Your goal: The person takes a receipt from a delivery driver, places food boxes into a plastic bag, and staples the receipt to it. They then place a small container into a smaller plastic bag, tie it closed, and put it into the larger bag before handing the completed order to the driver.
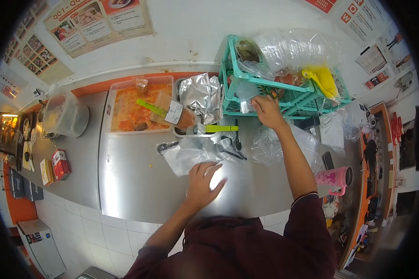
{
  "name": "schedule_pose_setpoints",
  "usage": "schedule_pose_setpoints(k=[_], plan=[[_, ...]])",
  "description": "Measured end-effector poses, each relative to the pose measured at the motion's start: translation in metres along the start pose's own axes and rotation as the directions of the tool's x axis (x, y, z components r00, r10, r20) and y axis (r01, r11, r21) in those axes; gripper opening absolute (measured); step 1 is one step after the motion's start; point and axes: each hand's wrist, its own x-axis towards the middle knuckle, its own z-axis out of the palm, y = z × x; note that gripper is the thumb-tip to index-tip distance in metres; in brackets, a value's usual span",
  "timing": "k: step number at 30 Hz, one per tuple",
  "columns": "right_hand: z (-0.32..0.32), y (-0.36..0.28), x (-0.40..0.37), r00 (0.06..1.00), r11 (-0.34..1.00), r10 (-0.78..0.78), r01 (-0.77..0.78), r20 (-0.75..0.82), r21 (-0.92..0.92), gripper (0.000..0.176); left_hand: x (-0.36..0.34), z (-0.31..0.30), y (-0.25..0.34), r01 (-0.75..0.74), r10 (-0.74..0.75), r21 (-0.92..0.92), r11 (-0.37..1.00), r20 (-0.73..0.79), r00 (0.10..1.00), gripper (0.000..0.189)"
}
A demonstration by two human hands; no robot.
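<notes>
The person stands at a steel bench (139, 186) with both hands over it. The left hand (202, 183) lies flat on the bench, palm down, and its grip is spread; the fingertips touch the near edge of a clear plastic bag (188, 156) that lies flat on the metal. The right hand (267, 110) reaches forward to the front of a teal rack (233, 69) at the back of the bench. Its fingers are bent against a small clear bag (246, 95) that hangs at the rack front, but it is not possible to tell if the grip is pressed on it. Another crumpled clear bag (270, 146) lies just under the right forearm. Left of the rack stand crumpled foil bags (200, 93), and next to them a clear tub of orange food (132, 111) with a green-handled utensil (151, 108) in it. A second green handle (221, 128) lies between the foil and the flat bag. A pink tumbler (335, 177) lies at the right end of the bench.
</notes>
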Motion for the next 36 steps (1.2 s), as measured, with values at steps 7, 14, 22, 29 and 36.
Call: schedule_pose_setpoints(k=[7,14,22,29,36], plan=[[0.006,0.028,0.026,0.978,0.987,0.161,-0.161,0.135,-0.004,0.018,0.206,0.091,-0.005,-0.279,0.227,-0.269,0.922,-0.208,0.951,0.045],[0.010,0.038,0.032,0.994,0.992,0.099,-0.102,0.052,0.072,0.012,0.267,0.130,-0.011,-0.106,0.081,-0.192,0.976,-0.132,0.988,0.048],[-0.022,-0.006,-0.006,0.775,0.988,0.018,0.081,-0.632,0.128,0.007,0.286,0.130,-0.006,0.039,-0.089,0.273,0.961,0.175,0.980,0.033],[-0.131,-0.064,-0.097,0.189,0.839,0.368,0.354,-0.910,0.413,0.017,0.297,0.141,0.001,0.063,-0.123,0.440,0.896,0.109,0.986,0.035],[-0.241,-0.113,-0.174,0.390,0.446,0.774,0.223,-0.499,0.867,0.027,0.186,0.079,0.093,0.417,0.331,-0.875,0.245,0.480,0.813,0.059]])
